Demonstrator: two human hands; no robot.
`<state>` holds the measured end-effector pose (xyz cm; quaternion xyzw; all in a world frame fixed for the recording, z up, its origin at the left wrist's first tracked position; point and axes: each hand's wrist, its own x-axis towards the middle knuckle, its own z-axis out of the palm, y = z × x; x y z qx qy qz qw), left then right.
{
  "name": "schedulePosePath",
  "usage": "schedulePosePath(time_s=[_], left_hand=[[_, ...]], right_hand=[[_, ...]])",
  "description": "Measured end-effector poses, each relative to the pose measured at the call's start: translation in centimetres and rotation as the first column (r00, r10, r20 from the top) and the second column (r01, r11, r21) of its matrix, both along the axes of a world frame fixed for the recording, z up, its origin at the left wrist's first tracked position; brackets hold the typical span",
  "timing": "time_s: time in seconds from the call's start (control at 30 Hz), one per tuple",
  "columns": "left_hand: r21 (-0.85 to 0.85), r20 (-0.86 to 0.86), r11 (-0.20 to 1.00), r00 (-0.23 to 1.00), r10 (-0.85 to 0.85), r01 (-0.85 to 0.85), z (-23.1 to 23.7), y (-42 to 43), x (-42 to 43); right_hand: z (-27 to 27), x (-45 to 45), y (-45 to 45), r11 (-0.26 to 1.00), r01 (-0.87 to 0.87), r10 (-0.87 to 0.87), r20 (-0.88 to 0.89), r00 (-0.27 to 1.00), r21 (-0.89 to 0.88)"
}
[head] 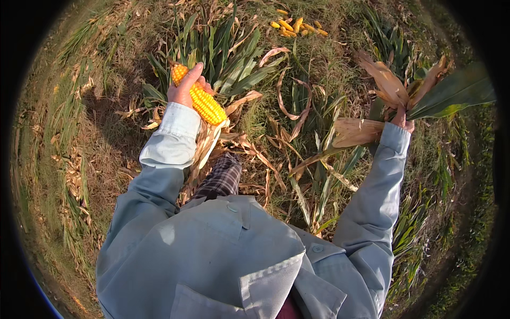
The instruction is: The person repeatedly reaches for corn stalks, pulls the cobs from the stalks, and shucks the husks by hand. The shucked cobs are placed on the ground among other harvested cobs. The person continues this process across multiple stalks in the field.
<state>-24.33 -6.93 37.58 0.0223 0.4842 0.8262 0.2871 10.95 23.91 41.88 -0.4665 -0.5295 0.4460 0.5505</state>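
Note:
My left hand (pixel 182 93) is wrapped around a bare yellow ear of corn (pixel 208 107), thumb lying across its kernels. The ear slants, its lower end pointing down and right. Pale husk leaves (pixel 207 137) sit right under that end; whether they are still joined to it I cannot tell. Off to the right, my right hand (pixel 402 119) grips a corn stalk close to a dry, spread-out husk (pixel 388 81). Most of its fingers are hidden. A broad green leaf (pixel 450 97) sticks out rightward from there, and another dry husk (pixel 356 132) lies left of the wrist.
Several husked ears (pixel 297 26) lie in a loose pile on the grass ahead. A heap of cut green corn stalks (pixel 223 56) lies beyond my left hand. Dry leaves and stalks (pixel 306 161) cover the ground between my arms. My plaid trouser leg (pixel 219 175) shows below.

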Motion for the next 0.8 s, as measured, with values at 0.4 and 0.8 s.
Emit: schedulePosePath(time_s=[0.4,0.8], left_hand=[[-0.034,-0.311,0.994,0.946,0.088,-0.104,7.5,-1.7,-9.6],[0.062,0.065,0.964,0.965,0.256,-0.26,-2.4,7.7,-8.8]], right_hand=[[-16.7,-42.3,-20.5,0.531,-0.775,0.363,-0.735,0.573,-0.342],[-15.0,-37.3,-20.3,0.158,-0.987,0.388,-0.921,0.037,0.027]])
